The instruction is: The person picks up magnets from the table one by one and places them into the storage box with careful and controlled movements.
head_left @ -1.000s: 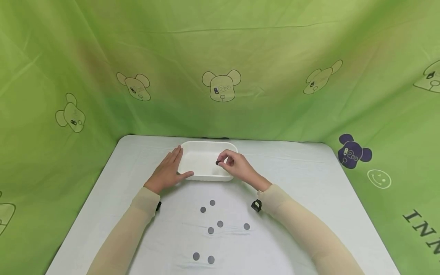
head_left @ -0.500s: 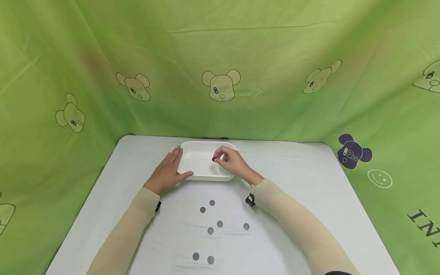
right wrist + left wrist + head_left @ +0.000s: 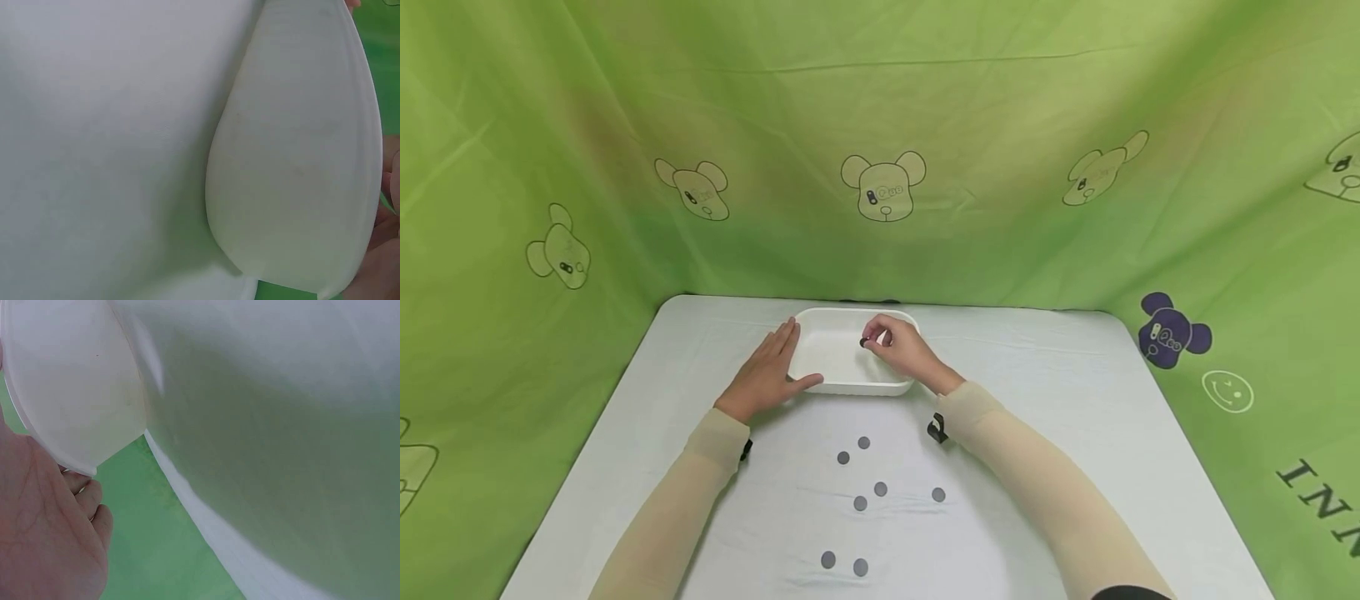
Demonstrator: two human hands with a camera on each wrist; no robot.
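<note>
A white oblong tray [image 3: 831, 354] stands near the table's far edge. My left hand [image 3: 765, 375] rests against its left end, fingers straight and thumb spread along the front rim. In the left wrist view, the palm [image 3: 50, 525] lies beside the tray's outer wall [image 3: 75, 381], fingertips at the rim. Over the tray's right half, my right hand [image 3: 906, 350] pinches a small dark disc [image 3: 864, 342] between thumb and fingers. The right wrist view shows the tray's side [image 3: 294, 150] with part of the right hand [image 3: 381, 244] behind its rim; the disc is hidden there.
Several grey discs lie scattered on the white-covered table in front of the tray, among them one disc [image 3: 938, 495] off to the right and another disc [image 3: 828, 559] near the front. A green curtain [image 3: 880, 258] with bear prints surrounds the table.
My right hand has moved a little left and farther back over the tray, carrying the dark disc. The left hand and the tray have stayed in place.
</note>
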